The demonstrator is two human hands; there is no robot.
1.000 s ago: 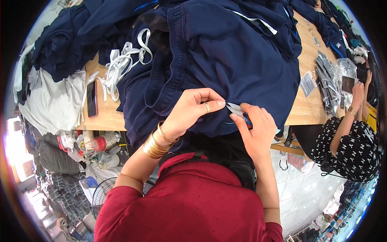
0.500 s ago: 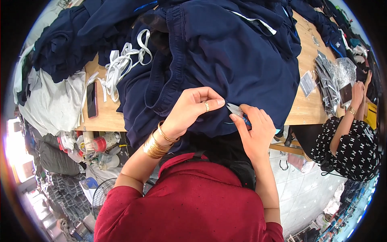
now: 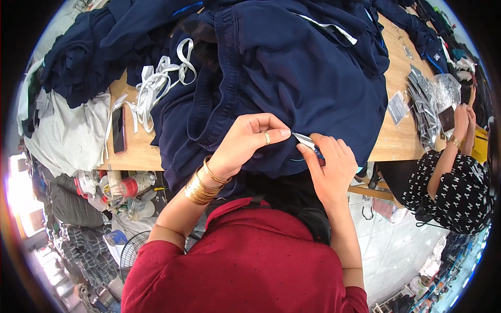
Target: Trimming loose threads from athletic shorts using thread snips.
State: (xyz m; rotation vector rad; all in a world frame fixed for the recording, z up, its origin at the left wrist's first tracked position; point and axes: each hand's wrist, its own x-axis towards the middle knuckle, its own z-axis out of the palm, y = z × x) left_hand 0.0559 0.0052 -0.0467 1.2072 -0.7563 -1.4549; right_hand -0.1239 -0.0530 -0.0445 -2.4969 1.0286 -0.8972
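A large navy garment (image 3: 323,78) with a gathered elastic waistband (image 3: 227,68) is spread over the table's front edge in front of me. My left hand (image 3: 245,138) pinches a bit of its cloth between thumb and forefinger, and folds run up to the fingertips; whether a loose thread is also held is too small to see. In my right hand (image 3: 335,164) are thread snips (image 3: 303,140) with pale metal blades and a blue handle. The snips' tips are close together, pointing left, just beside my left fingertips.
Left of the garment lie a tangle of white drawcord (image 3: 154,86), a phone (image 3: 119,130) and pale grey cloth (image 3: 70,125). More navy garments (image 3: 83,57) are heaped behind. At the right are plastic packets (image 3: 422,107) and another person's hands (image 3: 461,122). A wire basket (image 3: 134,255) stands below left.
The snips' blades have closed together and their tips have come nearer my left fingertips. My left hand stays in place. The other person's hands have shifted slightly.
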